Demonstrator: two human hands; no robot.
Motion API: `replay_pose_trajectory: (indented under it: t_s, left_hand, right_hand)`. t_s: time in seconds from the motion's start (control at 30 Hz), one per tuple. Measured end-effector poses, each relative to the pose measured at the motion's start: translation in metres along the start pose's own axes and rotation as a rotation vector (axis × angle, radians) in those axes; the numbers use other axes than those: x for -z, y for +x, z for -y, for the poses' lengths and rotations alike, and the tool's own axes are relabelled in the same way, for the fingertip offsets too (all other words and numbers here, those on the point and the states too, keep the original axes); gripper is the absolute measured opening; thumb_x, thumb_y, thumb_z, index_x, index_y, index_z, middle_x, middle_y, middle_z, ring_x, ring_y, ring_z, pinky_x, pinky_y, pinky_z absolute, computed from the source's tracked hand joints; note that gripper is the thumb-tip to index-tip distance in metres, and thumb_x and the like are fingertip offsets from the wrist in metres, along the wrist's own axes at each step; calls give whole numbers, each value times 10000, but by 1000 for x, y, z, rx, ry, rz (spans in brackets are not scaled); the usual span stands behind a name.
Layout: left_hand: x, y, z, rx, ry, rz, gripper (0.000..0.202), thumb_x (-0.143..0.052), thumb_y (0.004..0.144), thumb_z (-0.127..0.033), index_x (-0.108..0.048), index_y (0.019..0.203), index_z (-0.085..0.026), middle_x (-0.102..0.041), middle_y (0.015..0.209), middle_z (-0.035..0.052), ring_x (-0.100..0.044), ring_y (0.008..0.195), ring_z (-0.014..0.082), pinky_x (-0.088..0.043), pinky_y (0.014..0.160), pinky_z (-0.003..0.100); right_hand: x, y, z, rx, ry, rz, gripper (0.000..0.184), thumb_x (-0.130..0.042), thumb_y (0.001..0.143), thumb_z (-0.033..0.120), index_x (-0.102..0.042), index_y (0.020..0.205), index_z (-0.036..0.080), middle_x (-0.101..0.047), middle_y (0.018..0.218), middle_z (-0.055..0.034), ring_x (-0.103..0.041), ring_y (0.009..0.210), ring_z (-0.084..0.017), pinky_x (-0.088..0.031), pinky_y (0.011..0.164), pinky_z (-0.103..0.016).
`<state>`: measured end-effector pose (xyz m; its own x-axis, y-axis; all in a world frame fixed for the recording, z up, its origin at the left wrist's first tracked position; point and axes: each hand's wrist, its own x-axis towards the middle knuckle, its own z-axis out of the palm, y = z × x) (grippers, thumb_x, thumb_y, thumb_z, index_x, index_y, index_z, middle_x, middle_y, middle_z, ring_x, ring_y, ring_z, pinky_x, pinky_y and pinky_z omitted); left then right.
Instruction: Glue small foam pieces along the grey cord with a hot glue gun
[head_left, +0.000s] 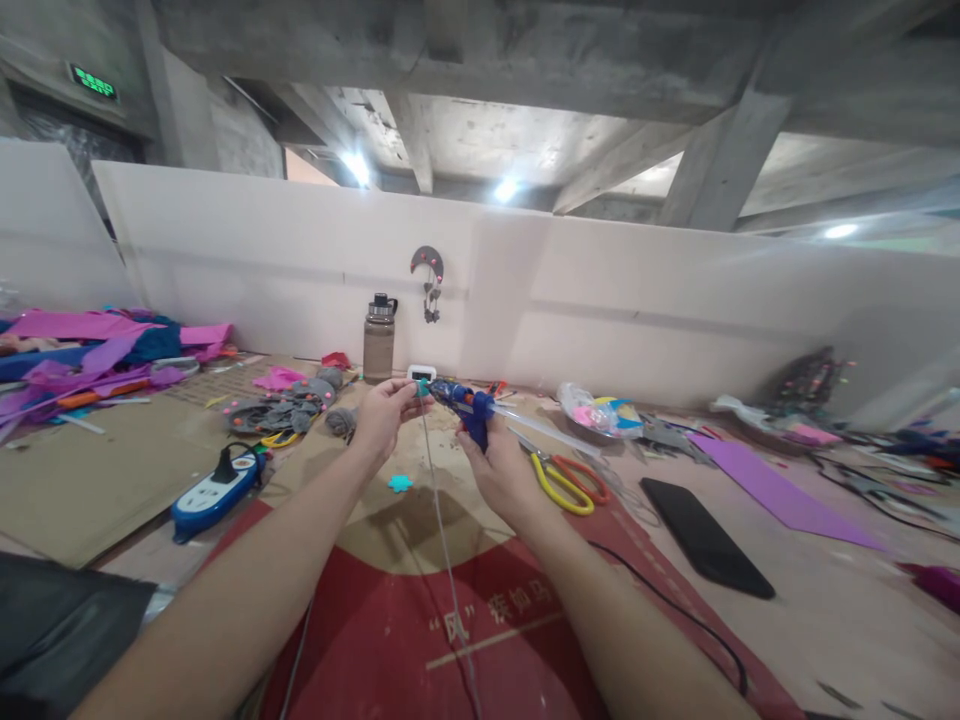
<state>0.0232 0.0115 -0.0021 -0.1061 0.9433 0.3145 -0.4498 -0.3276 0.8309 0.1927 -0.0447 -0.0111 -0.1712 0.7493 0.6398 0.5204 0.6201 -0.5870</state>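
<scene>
My right hand is wrapped round the handle of a blue hot glue gun, which has a clear glue stick sticking out of its back end. Between the fingertips of my left hand is a small teal felt piece, held at the gun's nozzle. A thin grey cord hangs from the felt piece down toward me. On the board below lies a second teal felt cutout, flat and apart from both hands.
Yellow-and-orange-handled scissors lie right of the glue gun, near a black phone. A blue-and-white power strip is at left. A water bottle stands by the white partition. Felt scraps pile up far left.
</scene>
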Motion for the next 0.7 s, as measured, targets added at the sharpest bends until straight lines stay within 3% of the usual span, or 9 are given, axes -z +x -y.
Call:
replay_pose_trajectory:
  t_s: [0.7]
  left_hand:
    - [-1,0,4,-6,69,-5,169,-678,695,-237,-578,762,-120,-669,735,58,-653,607,137,-545,641,290]
  right_hand:
    - [1,-2,6,20,-112,-10,263,-436,844,276,-523,1072,180,-603,1029,-124,-533,1043,-264,-430,870,-406]
